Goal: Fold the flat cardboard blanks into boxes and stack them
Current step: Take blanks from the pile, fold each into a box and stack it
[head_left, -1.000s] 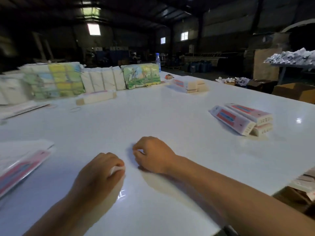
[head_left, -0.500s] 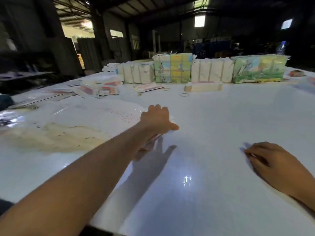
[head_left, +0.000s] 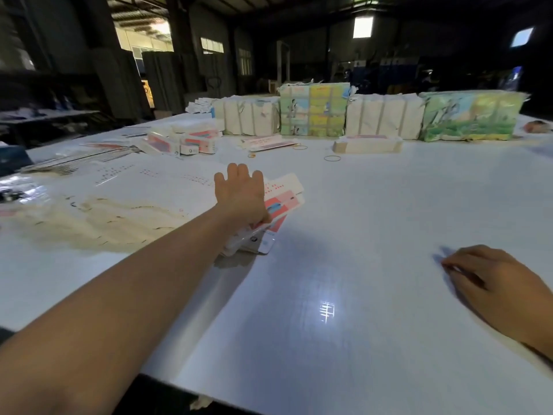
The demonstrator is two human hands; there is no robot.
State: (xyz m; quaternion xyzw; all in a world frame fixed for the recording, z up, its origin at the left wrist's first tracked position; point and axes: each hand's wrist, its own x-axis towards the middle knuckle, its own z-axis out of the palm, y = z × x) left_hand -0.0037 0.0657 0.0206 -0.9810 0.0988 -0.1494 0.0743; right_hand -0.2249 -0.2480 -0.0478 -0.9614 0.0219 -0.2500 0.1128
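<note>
While the left hand [head_left: 239, 196] reaches far out over the white tabletop [head_left: 344, 265], its palm faces down on a loose pile of flat cardboard blanks [head_left: 281, 202], pink, red and white, fanned out near the middle of the surface. Its fingers lie fairly straight over the top of the pile; the thumb sits at the near edge of the blanks, and whether it curls under them cannot be told, so the grip looks released, a flat press on the pile. The right hand [head_left: 490, 283] rests on the tabletop at the near right, well apart from the pile, fingers loosely curled with the tips on the surface, and nothing can be seen in them.

Beyond the pile to the left, a cluster of folded boxes [head_left: 185, 142] in white and pink sits on the tabletop. A further small stack of blanks [head_left: 269, 143] lies past the left hand, with rubber bands [head_left: 332, 158] near it. A long pale bundle [head_left: 368, 144] sits just in front of a row of wrapped packs: two white wrapped bundles [head_left: 384, 115] and two colourfully printed packs [head_left: 314, 110] along the far edge. Large thin sheets [head_left: 98, 217] with faint print lie spread at the left of the tabletop. Behind all this the hall is dark, with bright windows high up.
</note>
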